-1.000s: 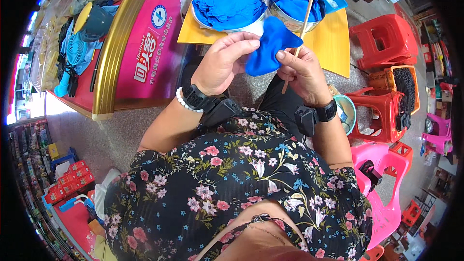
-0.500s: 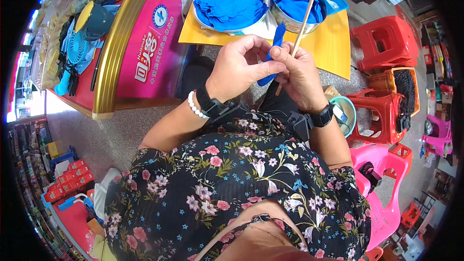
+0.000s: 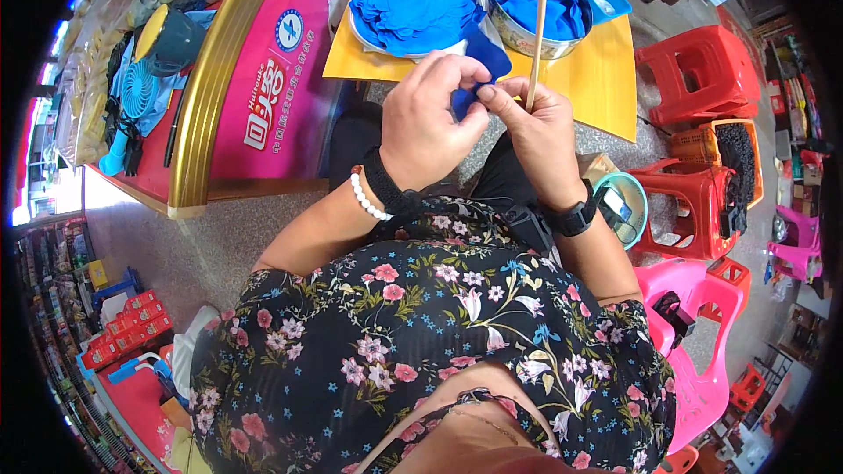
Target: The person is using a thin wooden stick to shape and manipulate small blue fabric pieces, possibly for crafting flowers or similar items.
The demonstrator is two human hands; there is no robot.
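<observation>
My left hand [image 3: 433,118] is pinched on a dark blue fabric piece [image 3: 483,48], whose lower part is hidden by my fingers. My right hand [image 3: 531,132] grips a slim wooden stick [image 3: 538,22] upright, its thumb pressed at the fabric beside my left fingers. Just beyond my hands, on a yellow board [image 3: 606,88], a white round tray [image 3: 360,35] holds a heap of blue cloth pieces [image 3: 413,9]. To its right a round tin [image 3: 558,48] holds more blue pieces, beside a blue plastic dish [image 3: 606,0].
A pink counter [image 3: 246,105] with gold edge, cluttered with a blue fan [image 3: 139,88] and bags, stands left. Red stools [image 3: 694,70], a pink chair [image 3: 711,369] and a mint basin [image 3: 628,193] are at right. Stacked red boxes [image 3: 132,329] sit lower left.
The fabric went from spread flat to narrow, and its top now flops right above my fingers. My hands moved a little left and up; the stick stands more upright.
</observation>
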